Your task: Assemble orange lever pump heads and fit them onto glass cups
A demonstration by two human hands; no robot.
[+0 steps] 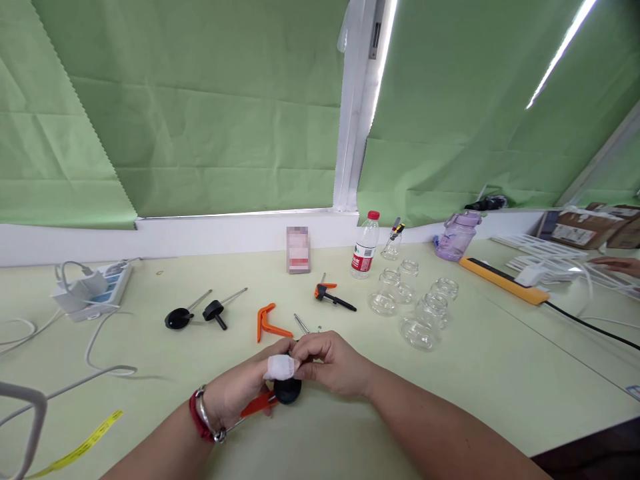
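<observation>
My left hand point(237, 390), its thumb wrapped in white tape point(280, 367), is closed around a black round lid-like part point(289, 392) with an orange arm point(259, 404). A thin metal rod sticks out below. The fingertips of my right hand point(337, 365) are pinched together at the top of that part, hiding what lies between them. Just beyond the hands are a metal rod point(301, 324) and an orange V-shaped piece point(270, 323). A similar orange piece with a black handle point(336, 297) lies farther back. Two black caps with metal rods, one round point(179, 319) and one with a stem point(215, 310), lie to the left.
Several clear glass jars point(419, 332) stand at right, near a red-capped bottle point(367, 247) and a jar of screwdrivers point(393, 247). A purple bottle point(457, 237), yellow power strip point(504, 281), white power strip point(103, 293) and cables surround the work area. Another person's hand point(617, 265) shows far right.
</observation>
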